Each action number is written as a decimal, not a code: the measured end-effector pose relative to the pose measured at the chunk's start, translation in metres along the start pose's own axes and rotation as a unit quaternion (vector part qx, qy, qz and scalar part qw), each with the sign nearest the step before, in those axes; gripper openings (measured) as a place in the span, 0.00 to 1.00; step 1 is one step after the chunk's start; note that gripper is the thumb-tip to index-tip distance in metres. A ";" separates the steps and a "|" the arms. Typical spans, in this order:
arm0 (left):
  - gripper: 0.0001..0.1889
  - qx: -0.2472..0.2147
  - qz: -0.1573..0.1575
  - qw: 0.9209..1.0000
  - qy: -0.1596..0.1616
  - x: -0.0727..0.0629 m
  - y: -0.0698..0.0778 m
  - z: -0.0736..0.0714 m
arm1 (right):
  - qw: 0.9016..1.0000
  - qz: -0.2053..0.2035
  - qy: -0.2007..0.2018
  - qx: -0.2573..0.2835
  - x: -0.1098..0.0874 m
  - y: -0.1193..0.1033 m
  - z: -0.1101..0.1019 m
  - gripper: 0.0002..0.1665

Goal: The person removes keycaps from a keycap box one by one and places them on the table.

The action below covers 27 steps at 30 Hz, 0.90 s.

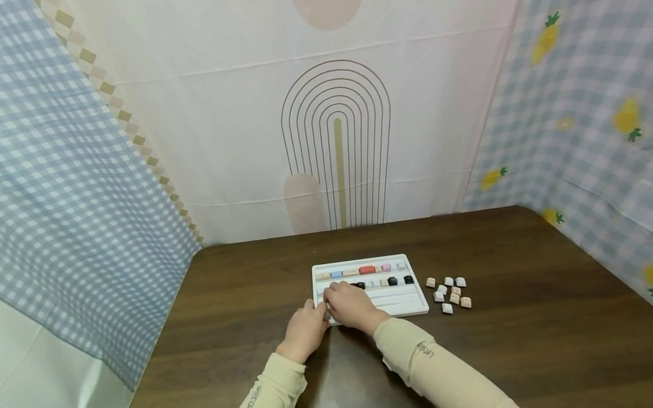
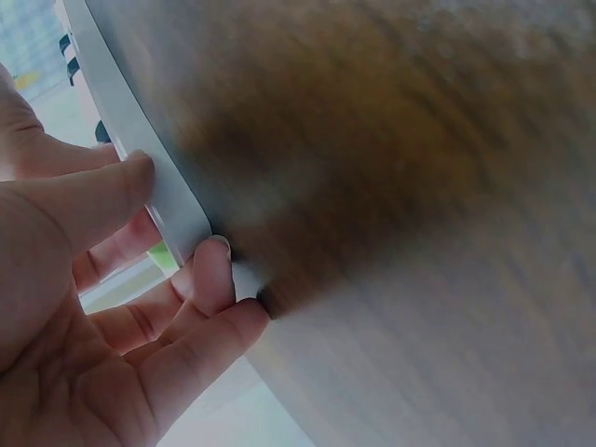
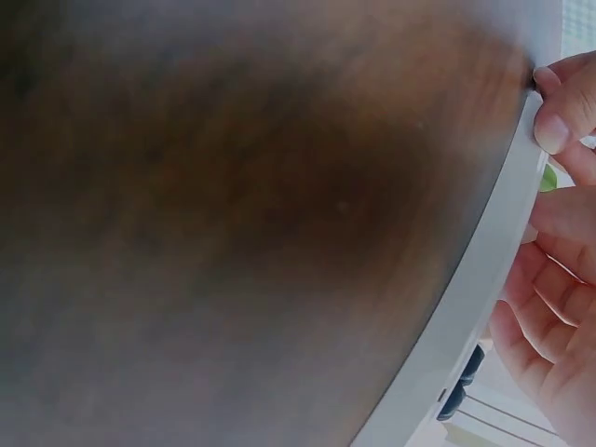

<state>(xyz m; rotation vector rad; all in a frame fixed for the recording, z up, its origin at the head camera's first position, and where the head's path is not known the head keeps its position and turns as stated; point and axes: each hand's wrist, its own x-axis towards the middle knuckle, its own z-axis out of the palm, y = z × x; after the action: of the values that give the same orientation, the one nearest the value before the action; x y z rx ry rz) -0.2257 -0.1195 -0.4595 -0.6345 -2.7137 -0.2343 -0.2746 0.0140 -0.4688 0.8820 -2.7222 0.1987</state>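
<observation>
A white ridged tray (image 1: 400, 307) lies on the dark wooden surface (image 1: 520, 340), its left front corner between the person's two hands. The left hand (image 1: 305, 328) pinches that corner, thumb and fingertips against the rim. The right hand (image 1: 351, 305) reaches over the tray's left part with its fingers bent down just beside the left; whether it pinches a keycap there cannot be told, since the fingers hide the spot. The wrist views show a green piece (image 2: 162, 256) between the hands, mostly covered. Keycaps stand along the two back rows of the tray: the rearmost includes a blue keycap (image 1: 336, 275), a long red keycap (image 1: 367, 270) and a pink keycap (image 1: 386, 267), while the next has black keycaps (image 1: 392, 281) among pale ones. Just beyond the tray's right side, a loose group of white and cream keycaps (image 1: 455, 298) lies on the surface, some nearly touching. Both forearms wear cream sleeves (image 1: 439, 362) with dark lettering. Behind the surface hangs a pale cloth (image 1: 229, 130) with a line-drawn arch, flanked by blue gingham (image 1: 92, 187) at left and a checked pineapple-print cloth (image 1: 586, 141) at right.
</observation>
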 end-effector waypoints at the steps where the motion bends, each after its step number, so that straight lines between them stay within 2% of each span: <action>1: 0.13 0.000 -0.001 1.000 -0.001 0.000 0.000 0.000 | 1.000 0.001 0.001 0.001 0.000 0.000 0.000 0.04; 7: 0.13 -0.002 0.002 1.000 -0.012 -0.001 -0.002 0.002 | 1.000 0.012 -0.010 0.027 -0.001 0.004 -0.007 0.02; 12: 0.13 -0.005 -0.001 1.000 -0.026 0.001 -0.002 0.002 | 0.997 0.039 0.001 0.064 -0.004 0.021 -0.022 0.03; 19: 0.13 -0.026 -0.012 0.998 -0.058 0.001 -0.003 0.001 | 0.988 0.117 -0.004 0.098 -0.018 0.065 -0.053 0.07; 27: 0.13 -0.030 -0.010 0.998 -0.055 0.002 -0.003 -0.002 | 0.978 0.193 -0.006 0.083 -0.054 0.129 -0.070 0.11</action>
<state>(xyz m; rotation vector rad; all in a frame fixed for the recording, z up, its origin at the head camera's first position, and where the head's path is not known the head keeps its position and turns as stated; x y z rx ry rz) -0.2281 -0.1220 -0.4578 -0.6551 -2.8285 -0.2967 -0.2941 0.1631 -0.4240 0.3803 -2.8953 0.5052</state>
